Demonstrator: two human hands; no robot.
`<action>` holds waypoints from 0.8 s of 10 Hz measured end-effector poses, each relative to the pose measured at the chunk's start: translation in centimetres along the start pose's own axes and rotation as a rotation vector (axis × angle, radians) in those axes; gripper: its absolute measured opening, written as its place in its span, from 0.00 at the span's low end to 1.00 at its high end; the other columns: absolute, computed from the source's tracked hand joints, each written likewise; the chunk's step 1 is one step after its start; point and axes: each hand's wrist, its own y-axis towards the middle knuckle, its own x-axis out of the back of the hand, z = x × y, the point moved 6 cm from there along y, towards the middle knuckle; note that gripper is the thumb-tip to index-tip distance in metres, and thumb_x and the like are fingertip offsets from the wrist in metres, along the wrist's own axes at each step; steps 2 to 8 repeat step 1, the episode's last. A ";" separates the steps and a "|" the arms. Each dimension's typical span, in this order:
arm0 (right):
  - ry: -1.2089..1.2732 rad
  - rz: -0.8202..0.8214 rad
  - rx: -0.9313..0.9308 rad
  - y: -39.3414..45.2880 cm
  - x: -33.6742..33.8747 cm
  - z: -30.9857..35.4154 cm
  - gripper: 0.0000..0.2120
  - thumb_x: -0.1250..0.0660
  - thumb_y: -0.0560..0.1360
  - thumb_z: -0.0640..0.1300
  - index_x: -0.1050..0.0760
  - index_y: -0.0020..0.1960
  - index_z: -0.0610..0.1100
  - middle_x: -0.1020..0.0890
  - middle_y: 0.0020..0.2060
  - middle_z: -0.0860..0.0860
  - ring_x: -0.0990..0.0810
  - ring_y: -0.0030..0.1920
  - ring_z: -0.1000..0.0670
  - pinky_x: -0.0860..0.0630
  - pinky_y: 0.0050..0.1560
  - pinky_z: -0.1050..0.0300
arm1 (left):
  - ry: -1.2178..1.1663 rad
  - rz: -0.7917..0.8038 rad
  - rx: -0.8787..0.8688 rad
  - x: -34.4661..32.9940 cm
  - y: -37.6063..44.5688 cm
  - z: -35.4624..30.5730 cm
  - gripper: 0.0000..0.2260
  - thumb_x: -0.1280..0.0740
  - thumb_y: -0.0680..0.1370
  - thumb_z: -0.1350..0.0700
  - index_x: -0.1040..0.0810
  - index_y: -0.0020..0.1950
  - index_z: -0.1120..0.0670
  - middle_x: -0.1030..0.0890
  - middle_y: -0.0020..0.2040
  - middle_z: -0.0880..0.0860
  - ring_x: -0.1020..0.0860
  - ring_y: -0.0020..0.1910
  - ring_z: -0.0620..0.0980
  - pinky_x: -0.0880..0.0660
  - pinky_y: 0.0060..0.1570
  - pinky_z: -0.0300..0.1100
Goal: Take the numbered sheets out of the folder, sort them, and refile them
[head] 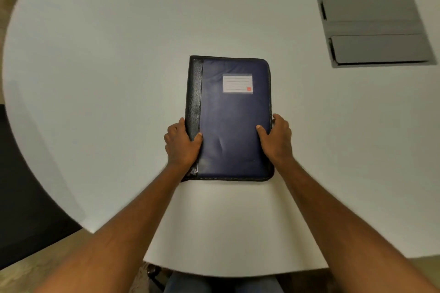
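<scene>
Folder (234,123), navy with a black spine and closed, lies flat on a white round table (95,78); left hand (182,144) grips its spine edge, right hand (277,140) its zippered edge, thumbs on the cover.

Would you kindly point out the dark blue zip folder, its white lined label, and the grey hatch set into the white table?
dark blue zip folder (234,131): head view, middle of its front cover.
white lined label (237,83): head view, label's centre.
grey hatch (373,28): head view, strip between its two flaps.
</scene>
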 end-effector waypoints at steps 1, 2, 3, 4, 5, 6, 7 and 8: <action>-0.139 0.060 0.080 -1.3 2.1 1.6 0.33 0.35 0.82 0.56 0.41 0.81 0.42 0.32 0.76 0.42 0.32 0.74 0.39 0.31 0.71 0.40 | 0.155 0.047 -0.114 2.2 -2.3 -0.9 0.32 0.34 0.82 0.46 0.40 0.81 0.56 0.34 0.76 0.61 0.34 0.72 0.63 0.33 0.69 0.60; -0.139 0.060 0.080 -1.3 2.1 1.6 0.33 0.35 0.82 0.56 0.41 0.81 0.42 0.32 0.76 0.42 0.32 0.74 0.39 0.31 0.71 0.40 | 0.155 0.047 -0.114 2.2 -2.3 -0.9 0.32 0.34 0.82 0.46 0.40 0.81 0.56 0.34 0.76 0.61 0.34 0.72 0.63 0.33 0.69 0.60; -0.139 0.060 0.080 -1.3 2.1 1.6 0.33 0.35 0.82 0.56 0.41 0.81 0.42 0.32 0.76 0.42 0.32 0.74 0.39 0.31 0.71 0.40 | 0.155 0.047 -0.114 2.2 -2.3 -0.9 0.32 0.34 0.82 0.46 0.40 0.81 0.56 0.34 0.76 0.61 0.34 0.72 0.63 0.33 0.69 0.60; -0.139 0.060 0.080 -1.3 2.1 1.6 0.33 0.35 0.82 0.56 0.41 0.81 0.42 0.32 0.76 0.42 0.32 0.74 0.39 0.31 0.71 0.40 | 0.155 0.047 -0.114 2.2 -2.3 -0.9 0.32 0.34 0.82 0.46 0.40 0.81 0.56 0.34 0.76 0.61 0.34 0.72 0.63 0.33 0.69 0.60; -0.139 0.060 0.080 -1.3 2.1 1.6 0.33 0.35 0.82 0.56 0.41 0.81 0.42 0.32 0.76 0.42 0.32 0.74 0.39 0.31 0.71 0.40 | 0.155 0.047 -0.114 2.2 -2.3 -0.9 0.32 0.34 0.82 0.46 0.40 0.81 0.56 0.34 0.76 0.61 0.34 0.72 0.63 0.33 0.69 0.60; -0.139 0.060 0.080 -1.3 2.1 1.6 0.33 0.35 0.82 0.56 0.41 0.81 0.42 0.32 0.76 0.42 0.32 0.74 0.39 0.31 0.71 0.40 | 0.155 0.047 -0.114 2.2 -2.3 -0.9 0.32 0.34 0.82 0.46 0.40 0.81 0.56 0.34 0.76 0.61 0.34 0.72 0.63 0.33 0.69 0.60; -0.139 0.060 0.080 -1.3 2.1 1.6 0.33 0.35 0.82 0.56 0.41 0.81 0.42 0.32 0.76 0.42 0.32 0.74 0.39 0.31 0.71 0.40 | 0.155 0.047 -0.114 2.2 -2.3 -0.9 0.32 0.34 0.82 0.46 0.40 0.81 0.56 0.34 0.76 0.61 0.34 0.72 0.63 0.33 0.69 0.60; -0.139 0.060 0.080 -1.3 2.1 1.6 0.33 0.35 0.82 0.56 0.41 0.81 0.42 0.32 0.76 0.42 0.32 0.74 0.39 0.31 0.71 0.40 | 0.155 0.047 -0.114 2.2 -2.3 -0.9 0.32 0.34 0.82 0.46 0.40 0.81 0.56 0.34 0.76 0.61 0.34 0.72 0.63 0.33 0.69 0.60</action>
